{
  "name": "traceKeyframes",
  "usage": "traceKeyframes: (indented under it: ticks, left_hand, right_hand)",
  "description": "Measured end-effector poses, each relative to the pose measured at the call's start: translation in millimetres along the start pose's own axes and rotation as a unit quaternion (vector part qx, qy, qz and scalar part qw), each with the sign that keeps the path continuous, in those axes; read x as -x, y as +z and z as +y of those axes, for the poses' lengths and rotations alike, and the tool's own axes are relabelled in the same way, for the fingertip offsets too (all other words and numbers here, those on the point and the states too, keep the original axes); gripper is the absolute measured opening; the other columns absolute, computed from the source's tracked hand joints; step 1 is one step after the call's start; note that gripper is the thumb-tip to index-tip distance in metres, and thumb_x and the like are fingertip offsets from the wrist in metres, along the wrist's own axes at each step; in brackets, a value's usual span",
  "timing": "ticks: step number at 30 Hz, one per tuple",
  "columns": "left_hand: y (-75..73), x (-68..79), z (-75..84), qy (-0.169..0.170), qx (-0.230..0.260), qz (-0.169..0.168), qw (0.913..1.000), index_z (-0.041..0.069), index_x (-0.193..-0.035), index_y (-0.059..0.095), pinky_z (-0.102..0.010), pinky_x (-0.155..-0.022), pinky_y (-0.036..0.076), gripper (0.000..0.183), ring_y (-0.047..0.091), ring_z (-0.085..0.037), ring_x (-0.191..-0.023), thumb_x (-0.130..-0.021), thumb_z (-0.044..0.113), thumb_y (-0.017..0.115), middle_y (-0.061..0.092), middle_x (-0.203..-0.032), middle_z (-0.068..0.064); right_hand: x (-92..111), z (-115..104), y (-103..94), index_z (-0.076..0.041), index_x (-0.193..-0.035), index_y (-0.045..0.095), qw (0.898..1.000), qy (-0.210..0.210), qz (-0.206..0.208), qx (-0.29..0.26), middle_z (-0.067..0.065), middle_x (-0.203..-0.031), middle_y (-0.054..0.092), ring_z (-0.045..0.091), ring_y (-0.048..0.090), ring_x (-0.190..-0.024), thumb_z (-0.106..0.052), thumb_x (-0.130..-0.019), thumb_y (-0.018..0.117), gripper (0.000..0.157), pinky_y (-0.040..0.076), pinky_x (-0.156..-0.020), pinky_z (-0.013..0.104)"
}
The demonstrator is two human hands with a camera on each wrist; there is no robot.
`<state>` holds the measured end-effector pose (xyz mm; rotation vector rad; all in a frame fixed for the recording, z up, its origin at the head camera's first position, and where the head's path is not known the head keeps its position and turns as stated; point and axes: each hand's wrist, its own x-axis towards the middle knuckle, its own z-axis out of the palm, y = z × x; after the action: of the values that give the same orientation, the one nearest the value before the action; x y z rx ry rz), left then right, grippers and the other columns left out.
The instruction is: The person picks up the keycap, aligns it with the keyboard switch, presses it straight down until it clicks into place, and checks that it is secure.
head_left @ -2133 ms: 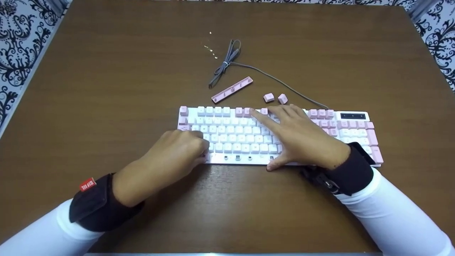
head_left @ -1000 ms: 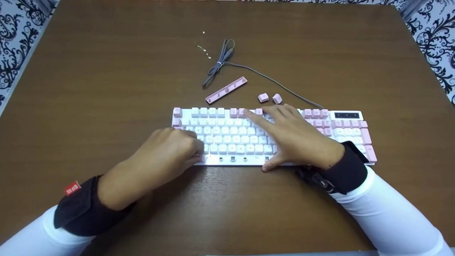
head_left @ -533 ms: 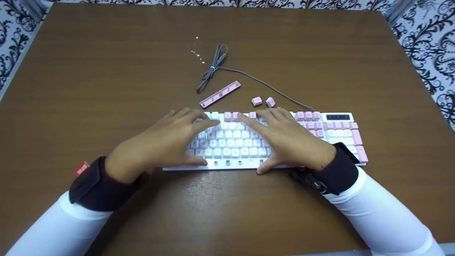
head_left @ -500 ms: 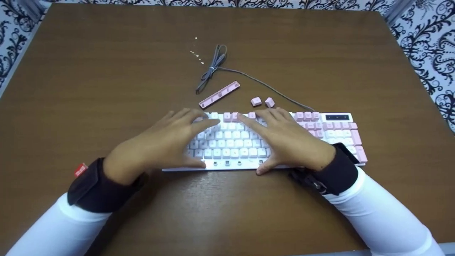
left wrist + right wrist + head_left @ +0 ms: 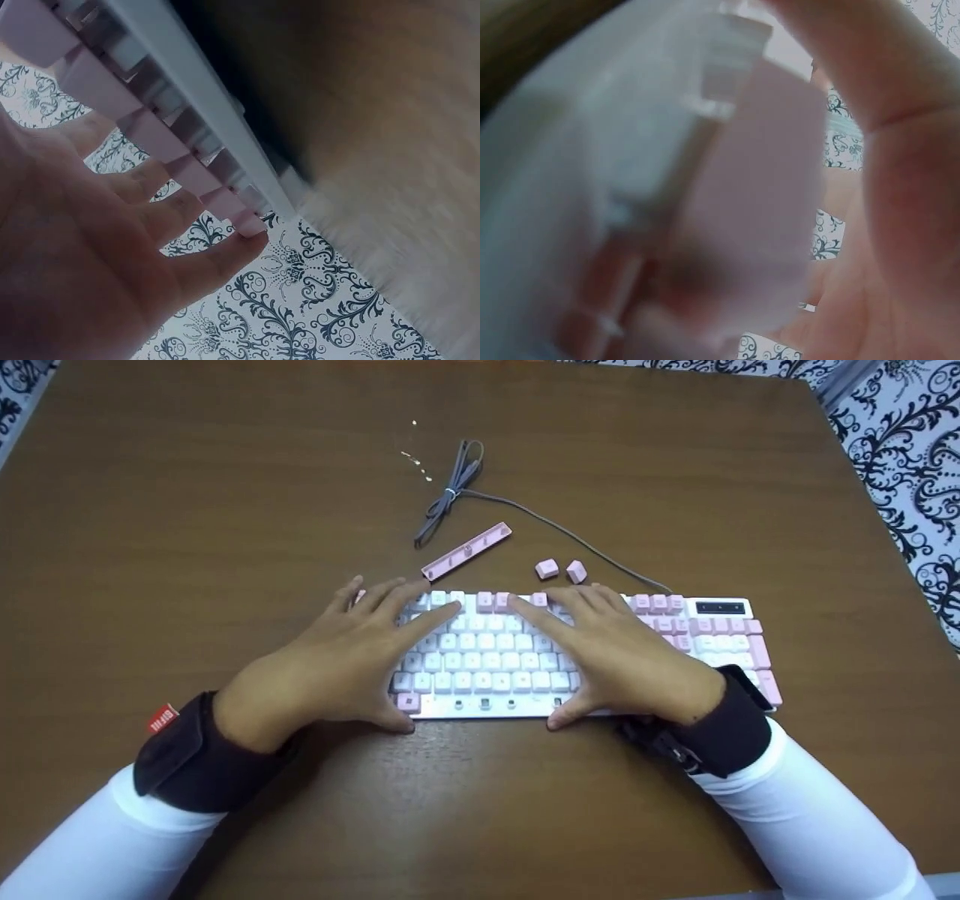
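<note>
A white keyboard [image 5: 487,641] with white and pink keys lies on the table. My left hand [image 5: 337,660] spans its left end, fingers spread toward the back and thumb at the front edge. In the left wrist view, fingers [image 5: 217,262] lie alongside a row of pink keycaps [image 5: 154,139]. Nearby, a pink keycap [image 5: 409,703] sits at the front row's left; bare switches [image 5: 485,704] show to its right. My right hand [image 5: 630,652] rests across the keyboard's middle-right with straight, spread fingers, thumb at the front edge. The right wrist view is blurred.
Behind the keyboard lie a long pink spacebar [image 5: 466,551], underside up, and two loose pink keycaps, one left [image 5: 547,569] and one right [image 5: 576,571]. A bundled grey cable [image 5: 454,491] runs to the keyboard's back edge. Small pale bits [image 5: 417,463] lie beyond, on the brown table [image 5: 225,472].
My left hand, earlier curled at the keyboard's front left, has spread its fingers across the left end and drawn slightly leftward, uncovering a pink keycap. My right hand keeps its place.
</note>
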<state>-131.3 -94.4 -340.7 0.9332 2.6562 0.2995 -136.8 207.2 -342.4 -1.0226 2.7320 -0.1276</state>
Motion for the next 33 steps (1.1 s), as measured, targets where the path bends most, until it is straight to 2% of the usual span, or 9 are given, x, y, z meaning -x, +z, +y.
traceKeyframes:
  ticks: [6, 12, 15, 18, 20, 24, 29, 33]
  left_hand:
    - [2.1, -1.8, -5.6, 0.016, 0.0, 0.025, 0.9995, 0.031, -0.16, 0.021, -0.068, -0.116, 0.016, 0.125, 0.032, -0.042, -0.145, -0.058, 0.056, 0.09, 0.028, -0.16, -0.015]
    - [1.4, -1.4, -11.1, 0.022, 0.007, 0.026, 0.9994, 0.031, -0.16, 0.021, -0.065, -0.111, 0.023, 0.127, 0.034, -0.042, -0.14, -0.057, 0.057, 0.09, 0.03, -0.157, -0.015]
    - [3.1, -1.2, -11.7, 0.015, 0.008, 0.016, 0.9997, 0.031, -0.16, 0.021, -0.066, -0.11, 0.025, 0.127, 0.033, -0.042, -0.141, -0.056, 0.057, 0.09, 0.03, -0.156, -0.016]
    - [5.5, -0.3, -11.2, 0.004, 0.008, 0.009, 0.9999, 0.032, -0.16, 0.019, -0.068, -0.11, 0.025, 0.128, 0.032, -0.042, -0.142, -0.056, 0.057, 0.09, 0.03, -0.155, -0.018]
    - [6.5, 0.1, -10.9, -0.002, 0.006, 0.006, 1.0, 0.032, -0.161, 0.016, -0.069, -0.111, 0.024, 0.13, 0.031, -0.042, -0.143, -0.056, 0.059, 0.09, 0.03, -0.156, -0.018]
    - [7.3, -0.8, -9.8, -0.008, 0.008, 0.001, 0.9999, 0.032, -0.161, 0.013, -0.071, -0.113, 0.021, 0.132, 0.029, -0.042, -0.145, -0.057, 0.06, 0.089, 0.028, -0.157, -0.017]
    - [6.2, -3.0, -7.7, -0.004, 0.007, 0.009, 0.9999, 0.031, -0.161, 0.014, -0.071, -0.114, 0.021, 0.132, 0.029, -0.041, -0.144, -0.056, 0.059, 0.089, 0.028, -0.158, -0.017]
    - [5.6, -3.7, -6.3, 0.002, 0.001, 0.018, 0.9998, 0.031, -0.161, 0.015, -0.071, -0.113, 0.021, 0.133, 0.03, -0.042, -0.145, -0.055, 0.06, 0.089, 0.028, -0.158, -0.018]
  right_hand:
    - [-0.6, -1.5, 1.5, -0.026, -0.162, 0.015, 1.0, -0.004, 0.011, 0.008, 0.021, -0.155, 0.035, 0.043, 0.034, -0.142, -0.065, -0.055, 0.088, 0.135, 0.02, -0.121, 0.057]
    - [-2.7, -2.1, 5.0, -0.027, -0.162, 0.016, 1.0, -0.002, 0.009, -0.015, 0.019, -0.157, 0.032, 0.042, 0.03, -0.146, -0.064, -0.058, 0.087, 0.131, 0.018, -0.122, 0.057]
    - [-2.9, 1.2, 2.7, -0.022, -0.16, 0.026, 0.999, -0.015, 0.018, -0.049, 0.019, -0.157, 0.035, 0.04, 0.031, -0.146, -0.06, -0.068, 0.083, 0.114, 0.021, -0.121, 0.058]
    - [-3.3, 8.9, -7.9, -0.016, -0.153, 0.041, 0.997, -0.016, 0.043, -0.067, 0.017, -0.152, 0.044, 0.038, 0.038, -0.143, -0.052, -0.082, 0.076, 0.087, 0.03, -0.117, 0.057]
    - [-5.3, 16.6, -18.3, -0.011, -0.146, 0.052, 0.996, -0.011, 0.073, -0.058, 0.017, -0.141, 0.056, 0.036, 0.05, -0.132, -0.042, -0.087, 0.075, 0.07, 0.04, -0.11, 0.055]
    - [-14.5, 33.4, -37.4, -0.005, -0.126, 0.067, 0.993, 0.031, 0.11, -0.033, 0.015, -0.114, 0.072, 0.032, 0.067, -0.105, -0.024, -0.088, 0.076, 0.043, 0.054, -0.092, 0.049]
    - [-30.4, 50.0, -50.1, -0.002, -0.111, 0.072, 0.991, 0.097, 0.082, -0.045, 0.014, -0.096, 0.076, 0.028, 0.072, -0.088, -0.015, -0.088, 0.074, 0.026, 0.058, -0.082, 0.044]
    - [-39.5, 56.1, -53.2, -0.003, -0.102, 0.074, 0.991, 0.117, 0.053, -0.04, 0.012, -0.09, 0.076, 0.026, 0.071, -0.084, -0.017, -0.088, 0.074, 0.019, 0.057, -0.079, 0.043]
